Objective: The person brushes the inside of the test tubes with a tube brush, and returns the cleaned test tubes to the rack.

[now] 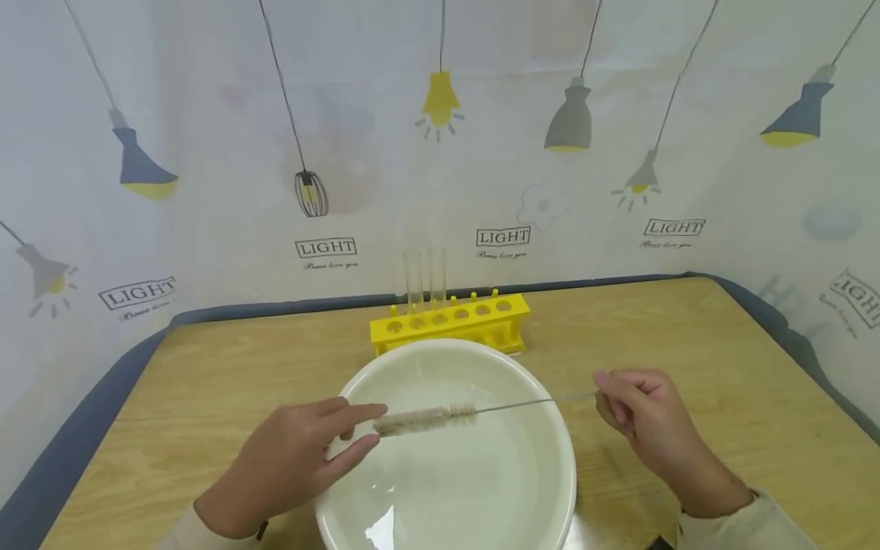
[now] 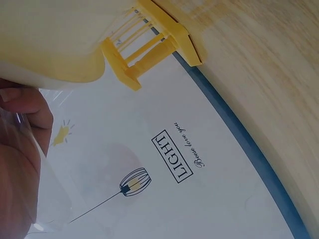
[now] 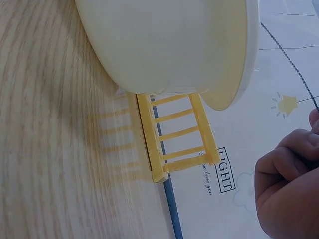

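Note:
Over a white basin (image 1: pixel 565 458) of water, my left hand (image 1: pixel 302 447) holds a clear test tube (image 1: pixel 412 421) between thumb and fingers near its left end. A test tube brush (image 1: pixel 463 414) is pushed into the tube, with some bristles standing out at its right end. From there a thin twisted wire handle (image 1: pixel 516 405) runs right to my right hand (image 1: pixel 646 420), which pinches it past the basin's rim. In the right wrist view the wire (image 3: pixel 291 62) rises past the rim to the curled fingers (image 3: pixel 284 164).
Behind the basin stands a yellow test tube rack (image 1: pixel 450 317), with two clear test tubes (image 1: pixel 438 275) upright in it. All of this is on a wooden table (image 1: pixel 227 374). A printed curtain (image 1: pixel 385 153) with lamp pictures hangs beyond the back edge.

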A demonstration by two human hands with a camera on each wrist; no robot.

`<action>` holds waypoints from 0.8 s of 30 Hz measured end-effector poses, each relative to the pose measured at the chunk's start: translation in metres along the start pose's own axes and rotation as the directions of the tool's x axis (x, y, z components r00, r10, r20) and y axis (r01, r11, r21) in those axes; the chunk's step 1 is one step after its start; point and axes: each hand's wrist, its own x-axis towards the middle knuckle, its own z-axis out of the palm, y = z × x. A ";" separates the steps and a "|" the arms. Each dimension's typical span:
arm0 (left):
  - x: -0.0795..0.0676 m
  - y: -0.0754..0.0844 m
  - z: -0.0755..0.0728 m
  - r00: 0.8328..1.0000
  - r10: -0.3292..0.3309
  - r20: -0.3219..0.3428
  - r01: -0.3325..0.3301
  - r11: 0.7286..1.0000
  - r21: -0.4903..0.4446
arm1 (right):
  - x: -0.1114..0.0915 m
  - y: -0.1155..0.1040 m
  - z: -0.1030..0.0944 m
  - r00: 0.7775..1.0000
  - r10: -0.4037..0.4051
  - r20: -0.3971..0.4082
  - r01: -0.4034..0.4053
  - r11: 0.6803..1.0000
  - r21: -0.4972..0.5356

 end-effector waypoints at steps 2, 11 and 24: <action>0.000 0.000 0.000 1.000 -0.002 -0.007 0.002 1.000 -0.001 | 0.001 0.000 0.000 1.000 -0.003 -0.009 0.003 1.000 -0.005; 0.000 0.000 0.001 1.000 -0.002 -0.005 0.002 1.000 0.009 | 0.000 -0.001 0.000 0.999 0.021 -0.035 -0.020 1.000 0.004; -0.001 -0.001 0.002 1.000 0.002 -0.017 -0.001 1.000 0.018 | 0.001 0.000 -0.002 0.999 0.021 -0.034 -0.020 1.000 0.009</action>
